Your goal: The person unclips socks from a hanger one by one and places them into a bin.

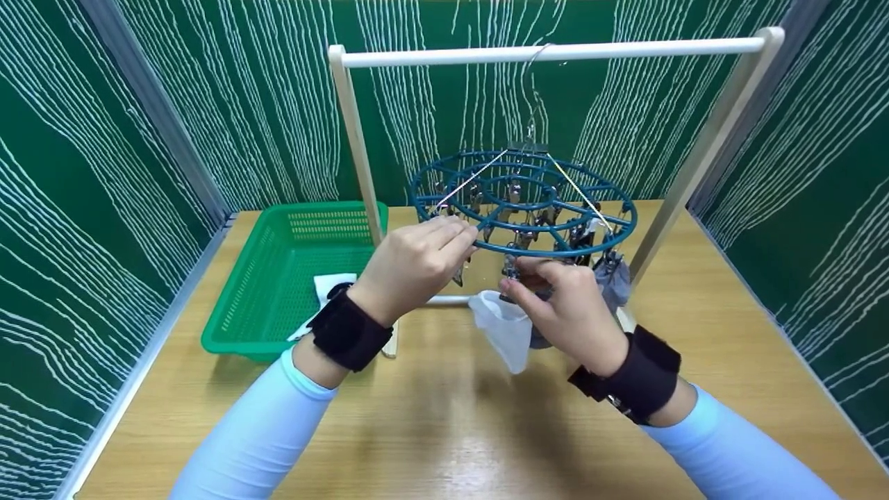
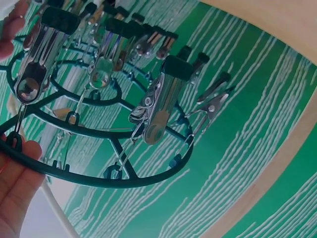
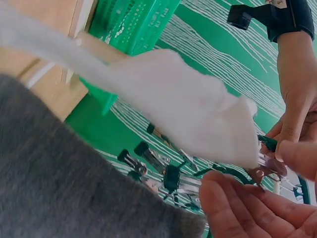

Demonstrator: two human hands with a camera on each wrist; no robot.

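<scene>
Right grip (image 1: pixel 576 305) pinches clip (image 1: pixel 512 269) | white cloth (image 1: pixel 505 330): limp, tapering | round hanger (image 1: pixel 531 228): teal

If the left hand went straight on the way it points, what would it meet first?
Likely the teal, round plastic hanger, which the left hand grips at its edge; depth beyond is unclear.

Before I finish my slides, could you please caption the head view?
Left hand holds the round hanger while the right hand pinches a clip above a hanging white cloth.
</scene>
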